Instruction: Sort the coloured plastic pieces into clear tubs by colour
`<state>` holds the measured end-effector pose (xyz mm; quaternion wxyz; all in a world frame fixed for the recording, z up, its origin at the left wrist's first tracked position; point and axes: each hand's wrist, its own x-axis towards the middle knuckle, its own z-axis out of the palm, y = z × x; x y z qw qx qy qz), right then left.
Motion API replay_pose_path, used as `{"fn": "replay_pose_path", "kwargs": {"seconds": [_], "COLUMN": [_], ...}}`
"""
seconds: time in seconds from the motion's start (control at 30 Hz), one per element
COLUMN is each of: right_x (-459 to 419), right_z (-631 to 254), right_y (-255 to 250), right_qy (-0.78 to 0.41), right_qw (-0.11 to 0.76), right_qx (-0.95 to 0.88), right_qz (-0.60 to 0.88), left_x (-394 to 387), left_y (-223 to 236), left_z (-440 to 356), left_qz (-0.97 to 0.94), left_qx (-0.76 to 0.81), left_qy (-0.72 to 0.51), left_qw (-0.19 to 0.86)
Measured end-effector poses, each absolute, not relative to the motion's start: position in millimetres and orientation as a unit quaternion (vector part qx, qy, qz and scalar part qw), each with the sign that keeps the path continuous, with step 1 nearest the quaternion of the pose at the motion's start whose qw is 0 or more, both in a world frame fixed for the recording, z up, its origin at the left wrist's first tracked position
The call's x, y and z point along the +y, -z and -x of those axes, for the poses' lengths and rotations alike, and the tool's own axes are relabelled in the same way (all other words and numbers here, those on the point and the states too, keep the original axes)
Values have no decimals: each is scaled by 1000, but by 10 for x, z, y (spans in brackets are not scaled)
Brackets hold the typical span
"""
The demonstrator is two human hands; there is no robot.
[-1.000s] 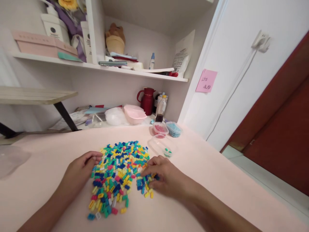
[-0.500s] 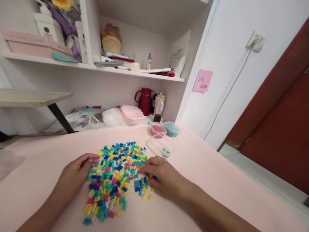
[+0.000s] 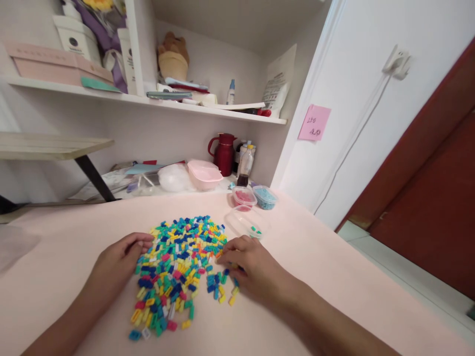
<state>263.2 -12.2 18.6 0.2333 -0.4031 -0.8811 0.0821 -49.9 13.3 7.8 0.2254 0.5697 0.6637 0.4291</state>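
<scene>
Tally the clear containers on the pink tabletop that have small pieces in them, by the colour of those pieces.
Container with pinkish-red pieces: 1
Container with light blue pieces: 1
Container with green pieces: 1
Total: 3

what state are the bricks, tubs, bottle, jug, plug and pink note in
bricks: loose, spread in a heap
clear tub: few green pieces inside
red-filled tub: lid unclear
blue-filled tub: lid unclear
bottle: upright, capped, partly filled
jug: upright
plug: in the socket
pink note: stuck to the wall
</scene>
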Motion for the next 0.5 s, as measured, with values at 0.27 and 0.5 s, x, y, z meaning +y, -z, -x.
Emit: {"fn": "replay_pose_path", "kwargs": {"seconds": [0.27, 0.5], "right_x": [-121, -111], "right_z": [-2637, -2617], "right_y": [-154, -120], "right_qy": [-127, -129], "right_qw": [239, 239], "right_qx": [-890, -885], "right_qz": [368, 378], "left_x": [149, 181], "left_y": [-42, 42], "left_z": [520, 576], "left_qz": [-575, -591], "left_qx": [662, 656], "left_qy": [-423, -413], "left_qw": [226, 223]}}
